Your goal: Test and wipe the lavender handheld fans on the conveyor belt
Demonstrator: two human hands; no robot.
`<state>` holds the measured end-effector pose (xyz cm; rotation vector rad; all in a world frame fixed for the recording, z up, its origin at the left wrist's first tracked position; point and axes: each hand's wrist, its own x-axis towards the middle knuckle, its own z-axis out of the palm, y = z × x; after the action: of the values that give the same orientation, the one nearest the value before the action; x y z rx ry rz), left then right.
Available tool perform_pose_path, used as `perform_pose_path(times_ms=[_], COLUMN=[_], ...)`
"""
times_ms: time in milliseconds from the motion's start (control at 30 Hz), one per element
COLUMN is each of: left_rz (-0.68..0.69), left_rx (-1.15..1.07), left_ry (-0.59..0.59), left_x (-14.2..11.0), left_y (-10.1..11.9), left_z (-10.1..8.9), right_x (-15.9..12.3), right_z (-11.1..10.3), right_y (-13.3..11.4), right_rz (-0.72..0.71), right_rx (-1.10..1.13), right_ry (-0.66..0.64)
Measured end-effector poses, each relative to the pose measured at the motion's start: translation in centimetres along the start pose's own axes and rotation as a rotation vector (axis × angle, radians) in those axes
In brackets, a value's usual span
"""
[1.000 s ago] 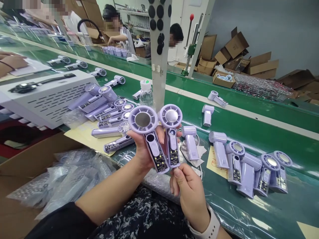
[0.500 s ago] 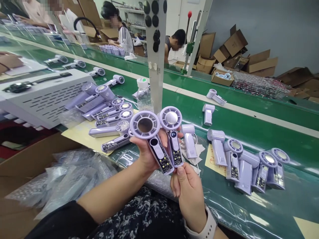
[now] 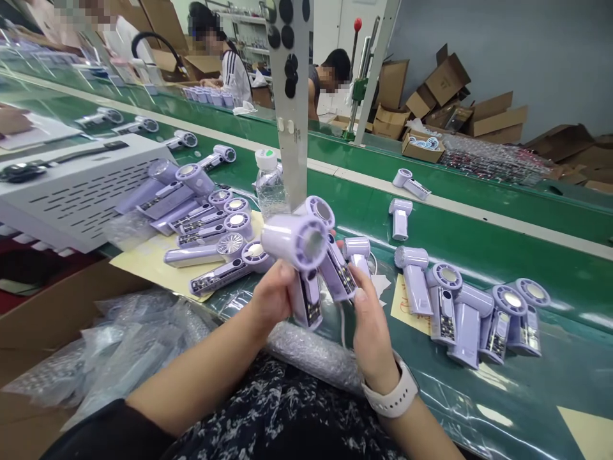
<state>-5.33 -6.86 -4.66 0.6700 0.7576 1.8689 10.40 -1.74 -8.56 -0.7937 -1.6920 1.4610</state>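
Observation:
Two lilac handheld fans are raised in front of me, their heads overlapping. My left hand is closed around the handle of the nearer handheld fan, whose round head is turned to the right. Behind it is the second handheld fan, tilted, its clear-fronted handle showing a circuit board. My right hand, with a pale watch band at the wrist, grips this second one by the lower handle. Some fingertips are hidden behind the fans. Just beyond my right hand a white-lilac fan rests on the table.
Several lilac fans lie on yellow paper at left, more at right. A clear bottle stands by a metal post. An open carton holds bubble bags. Co-workers sit across the green conveyor.
Both fans have turned from facing me to facing rightward, and their handles have separated at the bottom. My right hand has moved up and slightly right along the second fan's handle.

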Motion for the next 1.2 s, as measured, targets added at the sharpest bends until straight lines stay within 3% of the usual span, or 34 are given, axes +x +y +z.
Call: perform_pose_path(times_ms=[100,167,300,367,567,633,867,1200], left_rz=[-0.180,-0.227,-0.161,-0.191,-0.191,-0.182,-0.213,-0.240], left_rx=[0.187,0.238,0.149,0.069,0.058,0.092,0.110,0.087], left_ry=[-0.147,-0.174,-0.065,-0.080,-0.407,-0.464,-0.524,-0.421], left_x=[-0.4,0.0,1.0,1.0,-0.8,-1.0,-1.0,-1.2], left_y=[0.7,0.6,-0.9,-1.6,-2.2,-2.4,-2.5,-2.5], left_z=[-1.6,-2.4,-2.1,-1.3,0.8,1.0,1.0,1.0], right_x=[0.8,1.1,1.0,0.5,-1.4,-1.9,-2.2,-2.1], right_z=[-1.3,-2.2,-3.6,-4.1,-5.0,-5.1,-4.8,-4.7], right_y=[-0.4,-0.7,-1.2,-1.3,-1.5,-1.4,-1.7,-1.8], right_rz=[0.027,0.054,0.053,0.067,0.032,0.034,0.102,0.226], right_rx=[0.218,0.331,0.369,0.385,0.448,0.474,0.528,0.593], right_ry=[-0.265,-0.327,-0.116,-0.055,-0.112,-0.142,-0.127,-0.040])
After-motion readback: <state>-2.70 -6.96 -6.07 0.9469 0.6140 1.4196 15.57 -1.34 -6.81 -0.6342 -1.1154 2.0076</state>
